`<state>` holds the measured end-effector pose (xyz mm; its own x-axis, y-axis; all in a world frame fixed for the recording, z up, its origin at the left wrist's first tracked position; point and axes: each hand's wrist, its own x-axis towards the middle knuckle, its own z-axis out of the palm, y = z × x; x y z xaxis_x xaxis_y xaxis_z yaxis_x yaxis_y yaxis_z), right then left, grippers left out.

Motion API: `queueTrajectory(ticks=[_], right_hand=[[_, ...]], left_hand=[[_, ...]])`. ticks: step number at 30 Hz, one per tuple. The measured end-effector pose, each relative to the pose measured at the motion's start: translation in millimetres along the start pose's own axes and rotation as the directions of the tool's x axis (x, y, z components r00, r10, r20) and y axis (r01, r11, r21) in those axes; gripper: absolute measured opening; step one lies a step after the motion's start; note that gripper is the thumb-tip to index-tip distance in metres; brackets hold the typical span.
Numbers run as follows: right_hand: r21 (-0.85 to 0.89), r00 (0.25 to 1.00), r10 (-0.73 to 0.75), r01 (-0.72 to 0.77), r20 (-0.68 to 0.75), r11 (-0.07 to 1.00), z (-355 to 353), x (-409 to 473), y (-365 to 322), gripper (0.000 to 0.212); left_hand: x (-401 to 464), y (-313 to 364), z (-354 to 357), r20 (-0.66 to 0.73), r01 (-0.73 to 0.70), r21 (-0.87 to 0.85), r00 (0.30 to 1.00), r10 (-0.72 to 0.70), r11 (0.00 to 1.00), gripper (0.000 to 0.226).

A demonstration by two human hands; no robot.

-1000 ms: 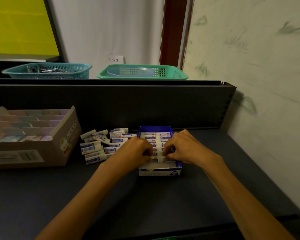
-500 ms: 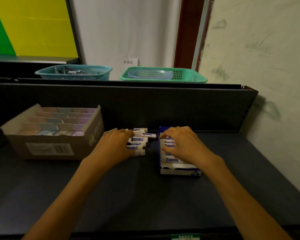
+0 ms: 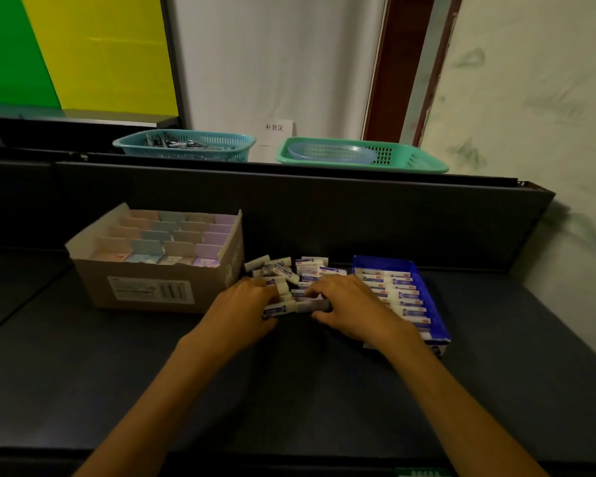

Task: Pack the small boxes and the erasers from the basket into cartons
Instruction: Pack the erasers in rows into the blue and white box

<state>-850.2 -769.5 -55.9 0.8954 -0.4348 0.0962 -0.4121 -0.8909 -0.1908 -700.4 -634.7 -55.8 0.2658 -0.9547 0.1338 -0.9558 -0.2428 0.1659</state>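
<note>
On the dark table (image 3: 117, 373), the loose erasers (image 3: 289, 270) lie mid-frame, just left of the blue carton (image 3: 424, 287). Both hands gather there: left hand (image 3: 245, 308) and right hand (image 3: 351, 311) curl fingers round erasers lying crosswise.

A person's left hand (image 3: 245, 306) and right hand (image 3: 353, 309) meet over a loose pile of erasers (image 3: 289, 275) on a dark table (image 3: 83, 390), fingers curled around a short row of them at the pile's near edge, though the exact grip is blurred. Just right of the pile sits a blue carton (image 3: 427, 301) lined with erasers; to the left, a brown cardboard carton (image 3: 145, 290) holds pastel small boxes (image 3: 172, 241). Two green baskets (image 3: 410, 160) stand on the ledge behind.
</note>
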Motion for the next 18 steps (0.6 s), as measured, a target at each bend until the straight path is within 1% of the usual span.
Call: queueTrajectory(ticks=[3, 6, 9, 11, 15, 18], right_hand=[[-0.04, 1.0, 0.011, -0.01, 0.021, 0.999, 4.9, 2.2, -0.8, 0.034], [-0.028, 0.999, 0.031, -0.031, 0.02, 0.999, 8.7, 2.1, -2.1, 0.024], [-0.017, 0.999, 0.046, -0.046, 0.028, 0.999, 11.1, 2.2, -2.8, 0.02], [-0.011, 0.998, 0.054, -0.054, 0.024, 0.998, 11.2, 1.5, -3.8, 0.02], [0.015, 0.999, 0.048, -0.048, -0.009, 0.999, 4.3, -2.1, -4.9, 0.023], [0.107, 0.996, 0.061, -0.054, -0.06, 0.993, -7.3, -6.0, -1.9, 0.028]], left_hand=[[3.8, -2.5, 5.8, 0.006, -0.008, -0.038, 1.0, 0.009, 0.999, 0.031], [6.6, -3.4, 8.8, 0.032, 0.008, -0.094, 0.999, -0.005, 0.996, 0.022], [8.7, -4.7, 12.2, 0.065, 0.028, -0.17, 0.998, -0.017, 0.985, 0.019], [9.9, -6.7, 12.9, 0.052, 0.024, -0.219, 0.999, -0.013, 0.975, 0.022], [8.1, -14.6, 10.3, 0.028, 0.022, -0.374, 1.0, -0.013, 0.927, 0.036], [8.6, -20.2, 4.3, -0.097, -0.044, -0.426, 0.995, 0.003, 0.904, 0.039]])
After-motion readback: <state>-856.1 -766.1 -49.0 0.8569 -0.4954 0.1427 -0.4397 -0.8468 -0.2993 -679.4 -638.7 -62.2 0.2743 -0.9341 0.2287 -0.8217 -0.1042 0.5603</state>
